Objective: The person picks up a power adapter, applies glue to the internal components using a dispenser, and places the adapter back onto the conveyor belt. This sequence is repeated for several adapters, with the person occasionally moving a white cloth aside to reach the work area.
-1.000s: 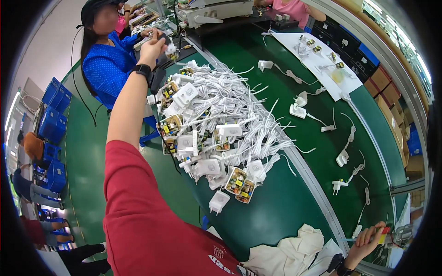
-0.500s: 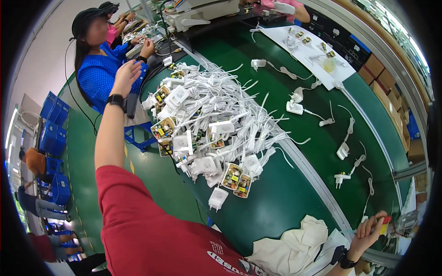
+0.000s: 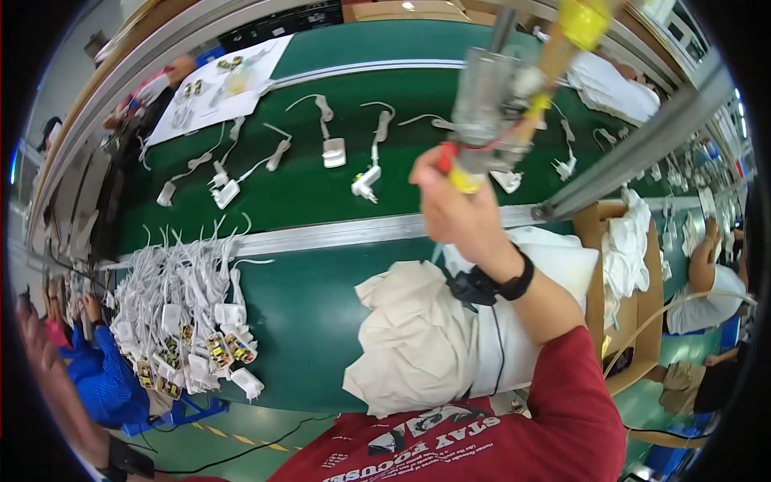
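Screwdriver (image 3: 498,96), hanging and grey with yellow fittings, sits gripped in our right hand (image 3: 458,209), fingers wrapped tight, above the green bench's (image 3: 321,305) far edge. Our left hand (image 3: 36,353) shows blurred beside the bench's left edge; we cannot tell its grip.

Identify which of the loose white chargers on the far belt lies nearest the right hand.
The charger lying just right of the right hand, partly hidden behind the hanging tool it grips. The others, like the one at, lie farther left on the green belt.
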{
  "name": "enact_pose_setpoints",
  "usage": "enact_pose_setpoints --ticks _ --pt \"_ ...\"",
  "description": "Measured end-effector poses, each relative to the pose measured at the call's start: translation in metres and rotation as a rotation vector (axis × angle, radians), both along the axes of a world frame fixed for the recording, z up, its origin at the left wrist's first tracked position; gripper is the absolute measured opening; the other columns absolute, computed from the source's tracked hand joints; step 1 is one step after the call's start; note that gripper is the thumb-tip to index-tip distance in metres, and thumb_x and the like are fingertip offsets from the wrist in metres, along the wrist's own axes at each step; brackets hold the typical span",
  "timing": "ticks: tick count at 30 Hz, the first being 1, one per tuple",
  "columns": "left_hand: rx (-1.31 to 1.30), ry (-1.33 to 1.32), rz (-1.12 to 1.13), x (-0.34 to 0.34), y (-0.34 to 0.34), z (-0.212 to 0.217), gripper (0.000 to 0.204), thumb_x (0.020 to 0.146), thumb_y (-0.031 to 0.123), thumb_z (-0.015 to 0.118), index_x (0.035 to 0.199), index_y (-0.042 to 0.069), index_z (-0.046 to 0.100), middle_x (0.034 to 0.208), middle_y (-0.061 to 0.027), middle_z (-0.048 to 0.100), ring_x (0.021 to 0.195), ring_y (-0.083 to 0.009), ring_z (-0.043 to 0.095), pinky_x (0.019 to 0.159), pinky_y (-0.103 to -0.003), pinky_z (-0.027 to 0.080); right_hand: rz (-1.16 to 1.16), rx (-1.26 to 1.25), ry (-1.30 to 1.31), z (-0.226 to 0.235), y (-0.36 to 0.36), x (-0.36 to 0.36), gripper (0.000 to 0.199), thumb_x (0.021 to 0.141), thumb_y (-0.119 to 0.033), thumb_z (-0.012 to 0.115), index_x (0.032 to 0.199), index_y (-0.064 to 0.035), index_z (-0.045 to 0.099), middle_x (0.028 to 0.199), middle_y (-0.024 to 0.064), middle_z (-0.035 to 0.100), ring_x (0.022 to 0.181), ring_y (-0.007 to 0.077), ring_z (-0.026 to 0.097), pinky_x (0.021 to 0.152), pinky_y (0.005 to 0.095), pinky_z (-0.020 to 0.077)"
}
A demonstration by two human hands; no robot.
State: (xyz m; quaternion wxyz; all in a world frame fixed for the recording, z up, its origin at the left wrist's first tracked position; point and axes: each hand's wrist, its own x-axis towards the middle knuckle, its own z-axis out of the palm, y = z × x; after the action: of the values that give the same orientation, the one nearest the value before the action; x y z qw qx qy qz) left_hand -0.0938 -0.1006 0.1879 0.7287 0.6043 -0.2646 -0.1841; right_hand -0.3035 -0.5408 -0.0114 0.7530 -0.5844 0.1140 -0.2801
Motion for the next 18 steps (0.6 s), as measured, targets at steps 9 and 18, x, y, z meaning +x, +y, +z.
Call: enact_pose_setpoints --ticks 9,18 --pt "0.395 -0.768 -0.454 -0.057 -0.385 -0.191 0.026 0.092 0.016 0.056 0.115 0.004 0.060 0.108 -0.0036 0.062 0.093 -0.0116 0.058 0.083 -0.027 0.047 0.143 -0.014 -0.023 0.025 0.014 -0.025 0.016 0.094 -0.023 0.060 0.094 -0.0093 0.052 0.061 -0.0078 0.044 0.047 0.0001 0.037 0.042 0.0199 0.0282" --pt "0.249 -1.020 -0.702 -0.182 -0.568 -0.309 0.042 0.080 0.020 0.071 0.118 0.007 0.057 0.108 -0.0179 0.055 0.097 -0.0324 0.059 0.080 -0.037 0.050 0.080 -0.276 -0.168 0.041 -0.001 -0.041 0.022 0.093 -0.020 0.062 0.104 -0.0011 0.057 0.088 0.0010 0.059 0.078 0.0091 0.050 0.070 0.0271 0.0450"
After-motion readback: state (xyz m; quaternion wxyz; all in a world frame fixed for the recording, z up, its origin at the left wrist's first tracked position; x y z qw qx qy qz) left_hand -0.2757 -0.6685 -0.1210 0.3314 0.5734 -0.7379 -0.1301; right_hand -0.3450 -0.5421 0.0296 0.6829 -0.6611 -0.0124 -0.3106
